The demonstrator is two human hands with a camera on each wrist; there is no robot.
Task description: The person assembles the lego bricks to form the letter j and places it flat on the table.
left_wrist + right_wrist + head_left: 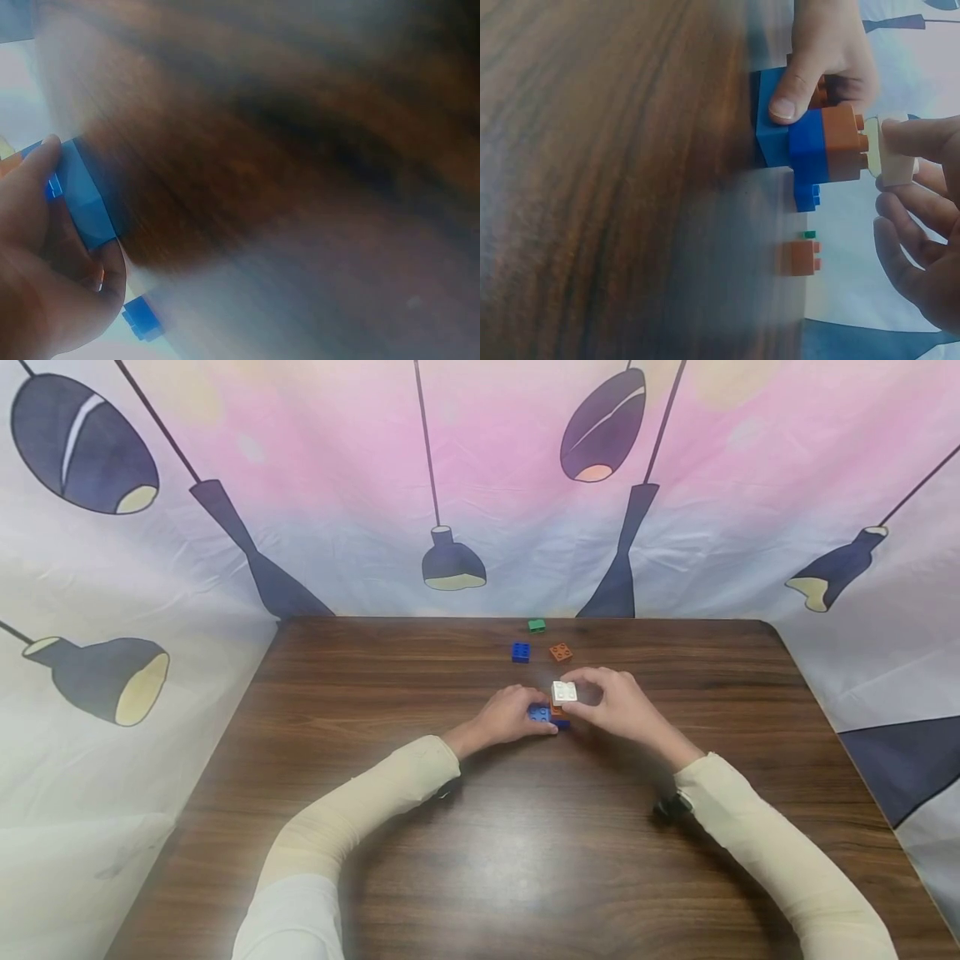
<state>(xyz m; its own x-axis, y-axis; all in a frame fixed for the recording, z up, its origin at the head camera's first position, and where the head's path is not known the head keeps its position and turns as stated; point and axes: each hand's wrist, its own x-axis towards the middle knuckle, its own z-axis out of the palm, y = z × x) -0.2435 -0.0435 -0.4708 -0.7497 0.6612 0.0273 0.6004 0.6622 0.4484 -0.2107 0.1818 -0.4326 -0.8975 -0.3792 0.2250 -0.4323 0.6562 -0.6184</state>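
My left hand grips a light blue brick at the base of a small stack on the table. Stacked on it, in the right wrist view, are a dark blue brick and then an orange brick with bare studs. Behind the left thumb a bit more orange shows, partly hidden. Between the thumb and fingers of my right hand is a white brick. A narrow gap separates this white brick from the orange studs.
Beyond the hands lie a loose blue brick, an orange brick and a green brick, the green one closest to the far edge. A printed cloth hangs behind the wooden table.
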